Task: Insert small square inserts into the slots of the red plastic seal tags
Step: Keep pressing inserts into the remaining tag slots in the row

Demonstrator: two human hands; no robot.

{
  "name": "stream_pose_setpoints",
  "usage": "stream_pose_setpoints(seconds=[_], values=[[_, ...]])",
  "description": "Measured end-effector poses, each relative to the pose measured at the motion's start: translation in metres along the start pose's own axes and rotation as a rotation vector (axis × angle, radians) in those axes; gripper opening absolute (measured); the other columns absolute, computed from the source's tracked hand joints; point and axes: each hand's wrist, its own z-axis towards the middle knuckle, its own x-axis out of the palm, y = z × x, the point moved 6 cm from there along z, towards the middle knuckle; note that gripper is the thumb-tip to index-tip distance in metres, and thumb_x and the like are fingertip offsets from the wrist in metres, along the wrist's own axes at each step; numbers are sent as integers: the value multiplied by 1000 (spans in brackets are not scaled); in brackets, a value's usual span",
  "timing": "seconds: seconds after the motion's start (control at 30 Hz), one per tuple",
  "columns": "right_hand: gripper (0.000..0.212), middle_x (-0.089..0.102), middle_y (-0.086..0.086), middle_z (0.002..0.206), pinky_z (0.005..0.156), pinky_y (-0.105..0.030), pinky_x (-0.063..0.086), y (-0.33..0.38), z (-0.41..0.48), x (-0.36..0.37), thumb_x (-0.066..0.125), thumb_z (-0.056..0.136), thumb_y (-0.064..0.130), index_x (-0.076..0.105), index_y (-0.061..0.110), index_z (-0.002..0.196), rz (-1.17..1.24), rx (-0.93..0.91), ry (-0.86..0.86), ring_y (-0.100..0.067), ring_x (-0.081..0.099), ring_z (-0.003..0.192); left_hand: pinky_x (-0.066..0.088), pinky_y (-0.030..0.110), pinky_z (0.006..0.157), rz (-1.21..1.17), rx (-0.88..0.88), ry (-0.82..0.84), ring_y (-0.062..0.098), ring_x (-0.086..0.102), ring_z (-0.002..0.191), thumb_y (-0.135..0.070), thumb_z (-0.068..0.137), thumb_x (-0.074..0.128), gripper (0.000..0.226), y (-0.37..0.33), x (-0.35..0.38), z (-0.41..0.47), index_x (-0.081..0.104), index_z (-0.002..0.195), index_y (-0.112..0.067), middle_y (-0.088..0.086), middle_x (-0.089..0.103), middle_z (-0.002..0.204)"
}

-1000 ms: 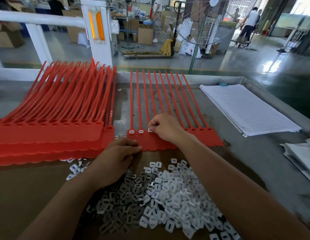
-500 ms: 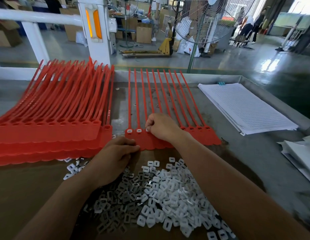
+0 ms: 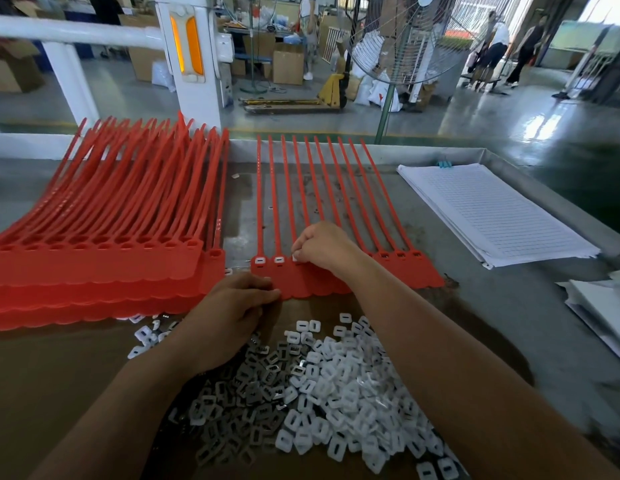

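Right hand (image 3: pixel 324 245) still on third insert (image 3: pixel 295 258)

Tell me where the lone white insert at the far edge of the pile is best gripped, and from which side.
Take the lone white insert by two opposite outer edges, with a fingertip grip coming from straight above. It lies flat, slot up, slightly apart from the pile, so its edges are probably free to pinch.

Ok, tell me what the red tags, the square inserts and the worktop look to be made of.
Red seal tags: plastic by the look, smooth with a slight sheen; the long straps bend in curves.
Square inserts: whitish, translucent plastic, probably; some show a grey, metal-looking centre.
Worktop: seemingly sheet metal, dull grey, scuffed, with a folded rim.
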Motion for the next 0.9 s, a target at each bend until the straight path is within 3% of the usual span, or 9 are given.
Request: stream_pose_setpoints(seconds=[0.23,0.4,0.53,0.63,0.73,0.83,0.9], values=[[14,67,-4,98,82,-35,52,-2,4,3,59,84,15,67,11,95,3,19,-71,-18,61,89,17,-7,86,1,-5,5,-1,31,119,-4,91,44,37,-2,-1,0,56,124,-19,-8,42,133],[17,63,-1,104,68,-22,43,-5,-1,-4,67,82,15,65,11,99,75,-5,-67,-8,52,76,17,-9,84,1,-4,7,-3,30,116,-4,92,44,37,-3,-1,0,57,123,-18,-7,42,133],[35,61,-5,114,86,-30,47,-2,5,-4,69,81,18,61,8,113,3,52,-20,-19,58,102,18,-8,84,2,-7,10,-1,31,118,-4,92,44,37,-3,-1,0,56,124,-19,-7,42,133],[45,62,-6,112,77,-27,47,-8,14,-3,71,78,19,57,8,119,-5,126,-6,-20,59,98,18,-7,86,4,-12,7,1,31,121,-4,92,44,37,-2,-1,0,56,124,-20,-8,42,133],[41,61,-11,115,76,-29,45,-8,18,-1,67,76,14,59,4,115,64,139,12,-26,58,104,18,-3,90,2,-12,4,2,32,122,-4,92,44,37,-1,0,-1,56,124,-20,-8,43,133],[53,54,-6,107,67,-29,41,-1,16,-1,73,76,27,53,5,120,-70,179,33,-21,52,87,19,4,95,7,-21,-4,4,33,123,-3,91,45,39,0,1,0,56,123,-21,-8,43,132],[53,53,-6,103,65,-28,39,-2,18,-1,73,76,27,52,5,119,-66,186,35,-21,51,83,17,-3,91,6,-21,-7,5,34,123,-1,90,45,39,0,2,0,57,122,-20,-8,44,131]])
